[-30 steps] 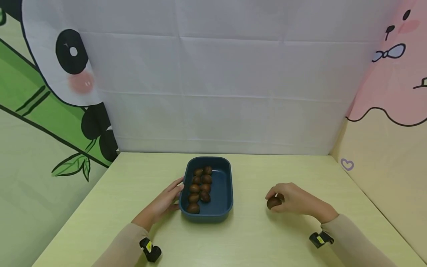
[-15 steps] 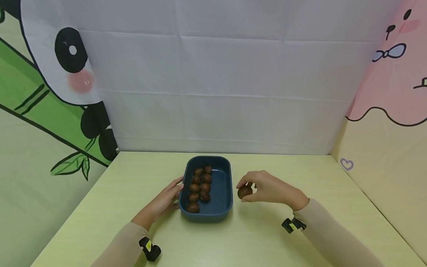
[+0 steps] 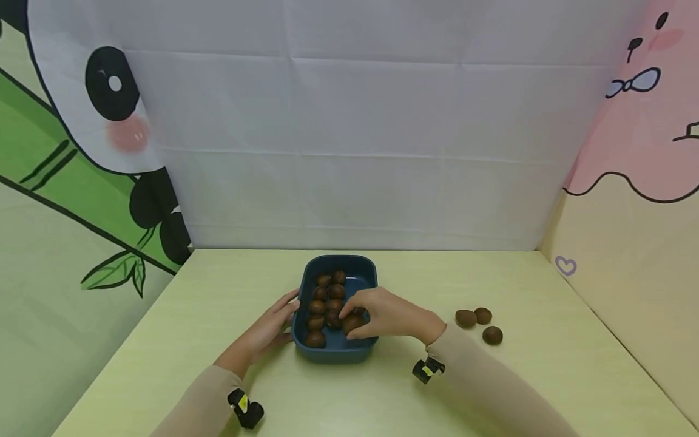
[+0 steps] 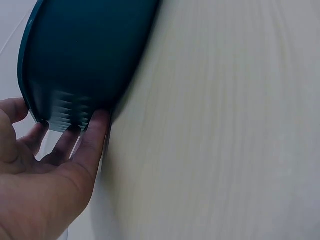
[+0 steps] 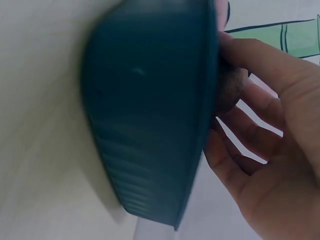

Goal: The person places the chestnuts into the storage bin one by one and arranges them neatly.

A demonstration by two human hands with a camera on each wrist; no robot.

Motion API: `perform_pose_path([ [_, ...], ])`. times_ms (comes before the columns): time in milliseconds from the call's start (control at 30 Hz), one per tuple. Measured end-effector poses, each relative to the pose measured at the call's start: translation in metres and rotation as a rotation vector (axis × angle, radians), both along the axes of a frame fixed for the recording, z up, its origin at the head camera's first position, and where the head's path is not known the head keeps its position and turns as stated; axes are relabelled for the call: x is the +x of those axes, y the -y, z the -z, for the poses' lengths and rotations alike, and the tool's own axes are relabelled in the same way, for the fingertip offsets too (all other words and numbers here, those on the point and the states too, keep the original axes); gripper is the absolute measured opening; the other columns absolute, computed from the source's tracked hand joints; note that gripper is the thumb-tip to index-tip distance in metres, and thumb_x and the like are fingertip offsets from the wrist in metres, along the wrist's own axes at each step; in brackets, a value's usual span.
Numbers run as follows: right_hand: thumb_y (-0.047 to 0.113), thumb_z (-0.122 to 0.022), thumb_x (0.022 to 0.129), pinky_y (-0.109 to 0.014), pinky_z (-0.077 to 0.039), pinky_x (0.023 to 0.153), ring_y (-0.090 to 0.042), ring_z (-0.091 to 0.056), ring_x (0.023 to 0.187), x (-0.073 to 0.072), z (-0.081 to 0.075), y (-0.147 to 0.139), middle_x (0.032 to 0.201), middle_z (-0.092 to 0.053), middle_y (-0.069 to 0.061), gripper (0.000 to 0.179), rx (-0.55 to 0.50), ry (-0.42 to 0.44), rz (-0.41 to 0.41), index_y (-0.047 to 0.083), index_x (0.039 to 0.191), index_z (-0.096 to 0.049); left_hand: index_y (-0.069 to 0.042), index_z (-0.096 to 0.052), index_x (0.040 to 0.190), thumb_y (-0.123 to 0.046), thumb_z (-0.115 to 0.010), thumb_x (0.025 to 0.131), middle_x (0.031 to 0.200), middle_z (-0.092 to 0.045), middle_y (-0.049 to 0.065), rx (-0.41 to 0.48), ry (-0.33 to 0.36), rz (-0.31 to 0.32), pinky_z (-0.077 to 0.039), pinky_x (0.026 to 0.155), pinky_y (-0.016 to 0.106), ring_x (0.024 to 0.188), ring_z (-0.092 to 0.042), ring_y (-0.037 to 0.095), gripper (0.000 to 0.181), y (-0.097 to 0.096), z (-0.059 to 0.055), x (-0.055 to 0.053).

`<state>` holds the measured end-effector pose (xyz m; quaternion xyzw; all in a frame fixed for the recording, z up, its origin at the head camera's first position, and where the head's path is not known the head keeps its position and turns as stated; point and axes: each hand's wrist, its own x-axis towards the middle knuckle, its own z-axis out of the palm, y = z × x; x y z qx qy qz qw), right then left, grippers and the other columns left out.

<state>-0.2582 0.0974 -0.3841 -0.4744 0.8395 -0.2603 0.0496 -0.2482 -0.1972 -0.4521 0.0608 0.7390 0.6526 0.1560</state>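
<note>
A dark blue rectangular box (image 3: pixel 349 358) stands on the table with two rows of chestnuts (image 3: pixel 317 308) along its left half. My left hand (image 3: pixel 271 326) rests against the box's left side, its fingers extended along the wall; the left wrist view shows the fingertips (image 4: pixel 98 120) touching the ribbed outside. Thumb and fingers of my right hand (image 3: pixel 390 315) pinch a chestnut (image 3: pixel 353 323) over the right half of the box, beside the inner row. From the right wrist camera this chestnut (image 5: pixel 231 90) appears partly hidden behind the box rim.
To the right on the table lie three loose chestnuts: a larger one (image 3: pixel 466 318), a small one (image 3: pixel 483 315) touching or close to it, and one nearer the front (image 3: pixel 493 335). A white cloth (image 3: pixel 360 152) hangs behind the table (image 3: pixel 246 273), with printed panels on both sides.
My right hand has carried its chestnut leftward from the table's right side to over the box, uncovering the three loose chestnuts. My left hand has stayed at the box.
</note>
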Motion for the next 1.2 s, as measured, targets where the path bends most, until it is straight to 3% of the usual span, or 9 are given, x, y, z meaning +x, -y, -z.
perform_pose_path([
  [200, 0.024, -0.083, 0.086, -0.017, -0.049, 0.078, 0.0, -0.059, 0.094, -0.004, 0.011, 0.019, 0.108, -0.067, 0.007, 0.027, 0.039, -0.002, -0.017, 0.014, 0.11, -0.074, -0.02, -0.024, 0.16, -0.041, -0.04, 0.109, 0.147, -0.046, 0.02, -0.003, -0.002, -0.003, -0.043, 0.104, 0.053, 0.134, -0.046, 0.034, 0.058, -0.001, -0.003, 0.0],
  [600, 0.022, -0.085, 0.083, -0.011, -0.047, 0.075, 0.001, -0.061, 0.088, -0.009, 0.03, 0.041, 0.103, -0.07, 0.007, 0.028, 0.137, -0.074, -0.026, 0.014, 0.108, -0.074, -0.02, -0.019, 0.161, -0.04, -0.039, 0.11, 0.15, -0.043, 0.024, 0.052, 0.003, 0.05, -0.04, 0.107, 0.054, 0.139, -0.041, 0.037, 0.059, 0.0, -0.001, -0.002],
  [1200, 0.027, -0.086, 0.083, -0.013, -0.046, 0.071, -0.002, -0.06, 0.084, -0.005, 0.031, 0.043, 0.1, -0.066, 0.009, 0.027, 0.155, -0.094, 0.03, 0.019, 0.105, -0.074, -0.019, -0.018, 0.161, -0.038, -0.038, 0.11, 0.151, -0.041, 0.024, 0.057, 0.007, 0.034, -0.041, 0.106, 0.053, 0.139, -0.04, 0.038, 0.058, -0.001, 0.0, 0.0],
])
